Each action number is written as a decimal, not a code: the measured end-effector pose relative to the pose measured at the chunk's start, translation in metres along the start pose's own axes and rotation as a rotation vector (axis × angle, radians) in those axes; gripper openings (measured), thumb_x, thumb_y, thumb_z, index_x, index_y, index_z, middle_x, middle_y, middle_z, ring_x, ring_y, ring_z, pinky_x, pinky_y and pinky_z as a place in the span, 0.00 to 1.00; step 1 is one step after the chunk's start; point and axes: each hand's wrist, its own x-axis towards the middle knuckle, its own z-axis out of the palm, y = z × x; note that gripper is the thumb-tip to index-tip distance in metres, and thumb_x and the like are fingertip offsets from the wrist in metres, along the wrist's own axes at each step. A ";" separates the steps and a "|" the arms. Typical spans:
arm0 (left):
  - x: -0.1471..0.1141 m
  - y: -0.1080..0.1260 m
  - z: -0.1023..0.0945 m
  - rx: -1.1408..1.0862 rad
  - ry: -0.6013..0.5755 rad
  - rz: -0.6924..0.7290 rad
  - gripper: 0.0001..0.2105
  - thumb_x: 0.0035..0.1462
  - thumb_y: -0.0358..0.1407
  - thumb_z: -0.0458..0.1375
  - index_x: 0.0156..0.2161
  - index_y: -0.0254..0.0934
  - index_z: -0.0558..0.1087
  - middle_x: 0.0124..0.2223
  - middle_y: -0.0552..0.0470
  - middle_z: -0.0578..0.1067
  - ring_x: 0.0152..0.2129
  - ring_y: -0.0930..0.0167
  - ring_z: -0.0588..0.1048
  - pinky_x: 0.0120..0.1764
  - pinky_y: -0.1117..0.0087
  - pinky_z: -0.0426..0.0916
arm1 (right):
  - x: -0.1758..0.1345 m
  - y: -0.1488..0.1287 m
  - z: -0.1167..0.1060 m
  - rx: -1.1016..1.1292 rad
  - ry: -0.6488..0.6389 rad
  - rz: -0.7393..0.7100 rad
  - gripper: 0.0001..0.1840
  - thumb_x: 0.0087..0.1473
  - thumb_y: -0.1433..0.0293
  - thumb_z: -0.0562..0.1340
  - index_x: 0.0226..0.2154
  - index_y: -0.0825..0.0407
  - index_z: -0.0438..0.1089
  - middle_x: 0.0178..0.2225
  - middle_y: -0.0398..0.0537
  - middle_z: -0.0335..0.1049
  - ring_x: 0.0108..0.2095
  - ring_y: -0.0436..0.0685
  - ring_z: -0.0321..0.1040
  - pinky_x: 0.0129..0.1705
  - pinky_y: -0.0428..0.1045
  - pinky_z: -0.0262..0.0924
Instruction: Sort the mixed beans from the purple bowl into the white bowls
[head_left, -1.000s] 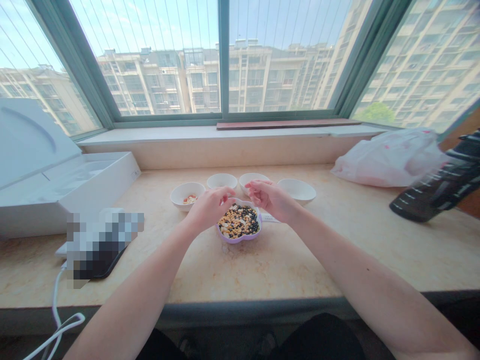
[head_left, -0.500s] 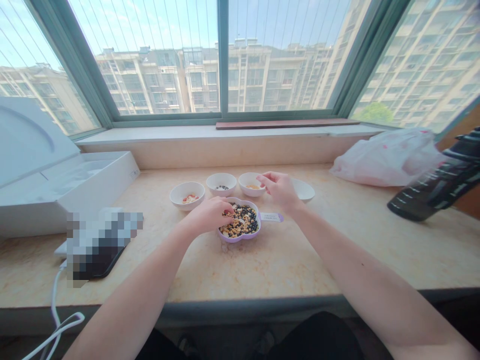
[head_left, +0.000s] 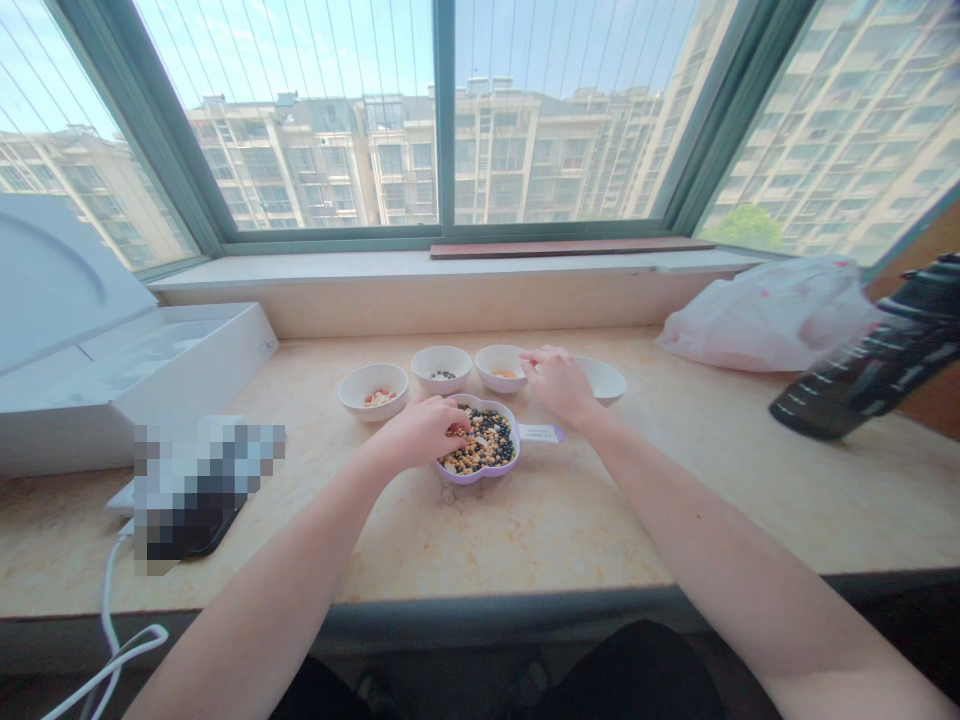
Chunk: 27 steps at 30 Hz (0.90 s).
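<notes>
Countertop: 1 purple scalloped dish, mixed beans; my left hand, fingertips among them. Behind: 4 white bowls; my right hand, at the 3rd from left. Whether either hand's fingertips meet, I cannot tell.

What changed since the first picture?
The left hand moved down to the beans in the purple dish; the right hand moved right, by the bowl of yellow bits. I can't tell if anything was grabbed or dropped. The dish and bowls stayed put.
</notes>
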 end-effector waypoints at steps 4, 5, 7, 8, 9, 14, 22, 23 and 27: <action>0.003 0.002 0.003 0.036 -0.001 0.013 0.06 0.59 0.35 0.60 0.38 0.41 0.80 0.40 0.48 0.79 0.40 0.64 0.75 0.44 0.63 0.64 | -0.001 -0.002 0.000 0.034 -0.009 -0.005 0.16 0.62 0.71 0.56 0.45 0.56 0.78 0.44 0.58 0.77 0.47 0.62 0.70 0.53 0.54 0.59; 0.003 0.003 0.004 0.041 -0.006 0.028 0.07 0.59 0.35 0.60 0.40 0.41 0.81 0.42 0.48 0.79 0.41 0.63 0.75 0.45 0.63 0.64 | -0.001 -0.003 0.000 0.043 -0.013 -0.005 0.15 0.62 0.71 0.57 0.44 0.56 0.78 0.44 0.57 0.76 0.46 0.62 0.70 0.52 0.54 0.59; 0.004 0.005 0.006 0.056 -0.029 0.066 0.09 0.61 0.34 0.59 0.42 0.42 0.81 0.43 0.48 0.78 0.44 0.63 0.74 0.47 0.63 0.63 | -0.002 -0.004 0.000 0.055 -0.023 -0.012 0.14 0.61 0.70 0.58 0.44 0.55 0.78 0.43 0.56 0.76 0.45 0.61 0.71 0.51 0.54 0.60; 0.005 0.006 0.007 0.064 -0.045 0.083 0.09 0.61 0.34 0.58 0.42 0.43 0.81 0.43 0.48 0.78 0.45 0.63 0.74 0.47 0.63 0.62 | -0.002 -0.005 0.000 0.059 -0.029 -0.017 0.14 0.61 0.69 0.59 0.44 0.54 0.78 0.42 0.55 0.76 0.45 0.61 0.71 0.51 0.54 0.60; 0.005 0.006 0.008 0.070 -0.059 0.095 0.09 0.62 0.33 0.58 0.42 0.43 0.81 0.43 0.48 0.78 0.46 0.62 0.74 0.47 0.63 0.62 | -0.003 -0.007 0.000 0.063 -0.034 -0.024 0.14 0.61 0.68 0.59 0.44 0.54 0.78 0.42 0.55 0.76 0.44 0.61 0.71 0.50 0.54 0.60; 0.005 0.007 0.008 0.044 -0.075 0.090 0.10 0.61 0.32 0.57 0.38 0.44 0.82 0.41 0.49 0.79 0.46 0.62 0.73 0.46 0.63 0.60 | -0.005 -0.013 0.000 0.100 -0.049 -0.052 0.12 0.62 0.67 0.60 0.41 0.53 0.78 0.44 0.54 0.77 0.47 0.61 0.71 0.51 0.53 0.59; 0.006 0.009 0.009 0.031 -0.055 0.095 0.09 0.59 0.30 0.57 0.30 0.39 0.78 0.37 0.50 0.77 0.41 0.64 0.74 0.45 0.63 0.61 | -0.006 -0.017 -0.001 0.130 -0.051 -0.060 0.11 0.61 0.66 0.60 0.40 0.53 0.78 0.41 0.53 0.77 0.41 0.59 0.72 0.49 0.53 0.61; 0.006 0.009 0.009 0.038 -0.054 0.090 0.09 0.59 0.30 0.57 0.30 0.38 0.77 0.36 0.49 0.77 0.40 0.64 0.74 0.44 0.63 0.62 | -0.006 -0.017 -0.001 0.133 -0.051 -0.062 0.11 0.61 0.67 0.60 0.39 0.53 0.78 0.41 0.53 0.77 0.41 0.59 0.73 0.49 0.53 0.61; 0.005 0.014 0.005 -0.045 0.004 0.049 0.08 0.62 0.32 0.55 0.33 0.37 0.75 0.38 0.49 0.77 0.37 0.66 0.74 0.40 0.65 0.64 | -0.006 -0.018 -0.003 0.151 -0.044 -0.068 0.11 0.60 0.68 0.60 0.39 0.54 0.79 0.41 0.54 0.77 0.43 0.60 0.73 0.48 0.53 0.61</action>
